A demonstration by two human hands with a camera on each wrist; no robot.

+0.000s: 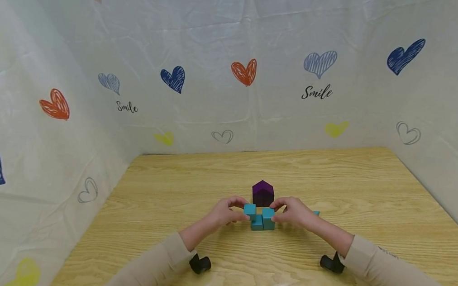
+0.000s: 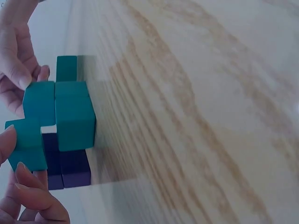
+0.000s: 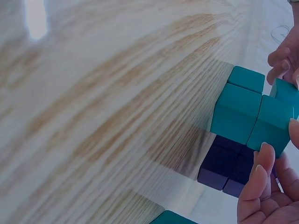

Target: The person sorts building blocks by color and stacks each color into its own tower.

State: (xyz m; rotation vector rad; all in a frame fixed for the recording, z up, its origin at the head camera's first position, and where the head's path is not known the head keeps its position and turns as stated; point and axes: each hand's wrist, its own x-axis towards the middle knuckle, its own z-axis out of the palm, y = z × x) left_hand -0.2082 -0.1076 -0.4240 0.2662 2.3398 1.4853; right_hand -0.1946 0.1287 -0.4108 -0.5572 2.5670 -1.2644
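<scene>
My left hand point(image 1: 224, 213) pinches a teal cube point(image 1: 250, 210) between thumb and fingers, raised at the left of a small group of teal blocks. On the group's right side, my right hand point(image 1: 293, 212) pinches an upper teal block point(image 1: 268, 215), which sits directly over another one. Low between the hands lies a further teal cube point(image 1: 257, 223) on the table. In the left wrist view, the left-hand cube point(image 2: 25, 144) stands off the tabletop, close to the upper block point(image 2: 39, 102). Whether these pieces are joined, I cannot tell.
Just behind the teal group stands a purple block point(image 1: 263, 193) with a pointed outline. Another teal piece point(image 1: 316, 213) shows partly behind the right forearm. The wooden table point(image 1: 193, 176) meets a white sheet point(image 1: 199, 113) printed with hearts at the back and sides.
</scene>
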